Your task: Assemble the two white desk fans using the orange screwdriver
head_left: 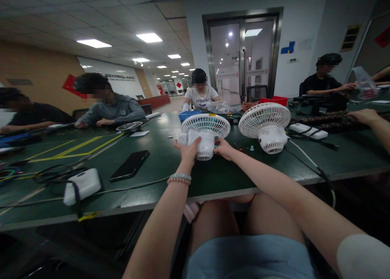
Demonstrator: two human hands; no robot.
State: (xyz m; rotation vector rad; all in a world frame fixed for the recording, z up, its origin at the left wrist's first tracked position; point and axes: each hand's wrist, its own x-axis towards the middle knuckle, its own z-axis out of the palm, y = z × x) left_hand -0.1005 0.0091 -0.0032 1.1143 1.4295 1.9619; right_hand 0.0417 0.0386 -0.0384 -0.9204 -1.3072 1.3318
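Note:
A small white fan [206,131] lies face down on the green table [158,169], its round grille toward the far side and its motor housing toward me. My left hand [189,149] wraps round the left side of the housing. My right hand [223,148] is closed against its right side, and a small teal object shows at the fingertips. A second white fan [265,122] lies face down just to the right, untouched.
A black phone [130,165] and a white box with a cable [83,185] lie at left. Another white device [307,130] and cords are at right. Several other people sit round the table; another person's hand [364,115] rests at far right.

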